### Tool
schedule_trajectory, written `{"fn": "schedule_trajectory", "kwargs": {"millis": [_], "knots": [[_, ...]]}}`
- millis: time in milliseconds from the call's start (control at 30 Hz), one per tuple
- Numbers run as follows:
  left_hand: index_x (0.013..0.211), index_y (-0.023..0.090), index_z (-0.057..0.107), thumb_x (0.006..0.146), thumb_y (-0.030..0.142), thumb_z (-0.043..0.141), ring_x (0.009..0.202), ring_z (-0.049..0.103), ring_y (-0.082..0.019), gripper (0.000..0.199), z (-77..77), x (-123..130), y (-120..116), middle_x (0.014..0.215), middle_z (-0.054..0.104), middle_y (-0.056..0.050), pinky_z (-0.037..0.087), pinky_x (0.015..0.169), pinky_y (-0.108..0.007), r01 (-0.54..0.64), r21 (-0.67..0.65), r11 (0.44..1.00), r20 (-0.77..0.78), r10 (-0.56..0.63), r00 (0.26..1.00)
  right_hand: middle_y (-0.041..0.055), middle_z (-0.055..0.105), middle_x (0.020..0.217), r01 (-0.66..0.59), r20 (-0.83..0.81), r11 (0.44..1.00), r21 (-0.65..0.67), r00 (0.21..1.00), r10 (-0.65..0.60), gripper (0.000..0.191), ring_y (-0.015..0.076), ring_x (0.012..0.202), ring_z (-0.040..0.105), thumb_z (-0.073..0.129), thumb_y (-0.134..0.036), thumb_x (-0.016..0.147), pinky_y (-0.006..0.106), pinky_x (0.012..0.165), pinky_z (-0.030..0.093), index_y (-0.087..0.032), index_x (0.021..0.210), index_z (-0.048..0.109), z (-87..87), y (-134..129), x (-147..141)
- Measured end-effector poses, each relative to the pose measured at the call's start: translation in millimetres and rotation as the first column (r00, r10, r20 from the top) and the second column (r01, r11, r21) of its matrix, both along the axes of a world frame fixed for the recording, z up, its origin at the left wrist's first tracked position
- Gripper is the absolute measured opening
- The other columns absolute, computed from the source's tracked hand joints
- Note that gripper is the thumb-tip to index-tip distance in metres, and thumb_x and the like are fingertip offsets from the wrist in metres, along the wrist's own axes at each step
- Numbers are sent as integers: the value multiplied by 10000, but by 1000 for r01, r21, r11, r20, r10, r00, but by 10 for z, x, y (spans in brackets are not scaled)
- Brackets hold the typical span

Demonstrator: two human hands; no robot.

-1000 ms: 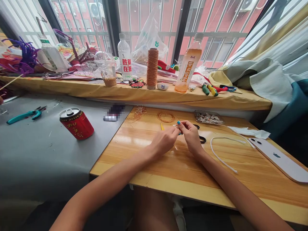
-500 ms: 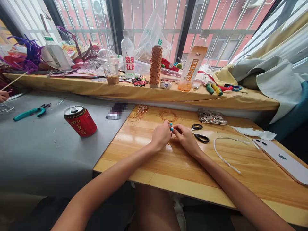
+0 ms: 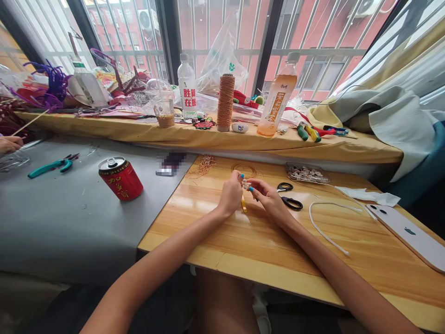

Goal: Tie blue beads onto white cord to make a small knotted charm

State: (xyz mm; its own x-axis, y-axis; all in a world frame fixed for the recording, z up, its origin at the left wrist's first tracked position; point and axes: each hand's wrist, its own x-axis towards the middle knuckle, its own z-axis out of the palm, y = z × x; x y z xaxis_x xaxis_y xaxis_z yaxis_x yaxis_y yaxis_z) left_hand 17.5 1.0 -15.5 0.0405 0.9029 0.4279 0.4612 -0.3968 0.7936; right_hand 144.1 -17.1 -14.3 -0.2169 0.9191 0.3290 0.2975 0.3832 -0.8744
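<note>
My left hand point(image 3: 230, 195) is closed in a pinch above the wooden board point(image 3: 208, 232). A narrow yellow strip point(image 3: 244, 205) hangs below its fingers. Between the two hands show small whitish round pieces point(image 3: 245, 187), like beads or tiny flowers. My right hand point(image 3: 269, 200) pinches these pieces between thumb and fingers; how they join the strip is hidden. Black-handled scissors point(image 3: 292, 202) lie just right of my right hand, their blades partly covered. Behind the hands rests a coil of thin orange-brown cord point(image 3: 243, 169).
A clear tray point(image 3: 308, 180) of similar pieces stands behind right. A white tie point(image 3: 328, 236) and phone point(image 3: 408, 236) lie rightward. Left are a tangle of threads point(image 3: 205, 164), a red can point(image 3: 121, 181), pliers point(image 3: 52, 168) and another person's hand point(image 3: 9, 144). Bottles and a spool point(image 3: 225, 102) line the sill.
My fingers have shifted apart slightly, so the whitish pieces and more of the yellow strip now show. The camera view has tilted a little, moving the surroundings slightly down and right.
</note>
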Motion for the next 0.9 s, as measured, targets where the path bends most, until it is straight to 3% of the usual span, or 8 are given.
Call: {"fn": "schedule_trajectory", "kwargs": {"millis": [100,233,367,533,667,767,900], "knots": [[770,174,420,849,214,268,525,434,-88,177,-1,-19,6,607,493,15,314,511,-200,-29,17,999,-19,29,999,10,556,698,36,119,999,12,992,-38,225,114,594,470,466,-305,743,235,550,375,-176,899,565,9,-4,33],[824,172,426,835,171,274,538,445,-94,153,-41,-34,26,648,518,3,326,530,-208,-35,78,996,-90,42,995,1,561,615,-11,292,999,41,956,-2,183,115,554,475,458,-285,747,225,515,350,-175,677,585,99,-69,23],[851,173,430,819,150,300,542,452,-98,136,-68,-37,44,667,532,-2,328,530,-208,-33,98,995,-138,46,989,4,564,624,-32,270,994,102,963,3,176,113,534,469,440,-269,763,225,505,350,-181,712,584,169,-161,-57],[790,175,436,844,215,277,513,437,-81,173,22,-13,-12,605,504,17,324,506,-183,-18,40,999,-31,19,999,32,598,710,-56,276,989,137,961,16,126,144,663,519,462,-199,726,248,614,384,-177,694,582,105,-177,-127],[766,180,426,842,234,278,499,436,-63,175,87,-4,-106,598,498,31,333,494,-159,80,72,994,-7,-79,997,10,561,645,-30,238,993,118,971,1,134,133,605,492,440,-218,733,244,579,376,-179,658,544,49,-110,-85],[813,182,429,815,173,294,541,482,-69,135,54,-14,-148,640,541,23,356,526,-159,184,165,969,-184,-153,971,-2,506,601,-33,278,982,183,960,-20,151,125,577,457,420,-204,733,235,551,352,-181,615,511,66,-41,5],[868,166,454,797,142,296,547,523,-105,175,-49,-23,-138,632,579,-3,336,495,-184,244,272,931,-515,-73,854,2,459,591,-80,424,952,294,904,-55,178,120,569,436,410,-168,718,228,541,334,-178,577,518,151,36,138]]}}
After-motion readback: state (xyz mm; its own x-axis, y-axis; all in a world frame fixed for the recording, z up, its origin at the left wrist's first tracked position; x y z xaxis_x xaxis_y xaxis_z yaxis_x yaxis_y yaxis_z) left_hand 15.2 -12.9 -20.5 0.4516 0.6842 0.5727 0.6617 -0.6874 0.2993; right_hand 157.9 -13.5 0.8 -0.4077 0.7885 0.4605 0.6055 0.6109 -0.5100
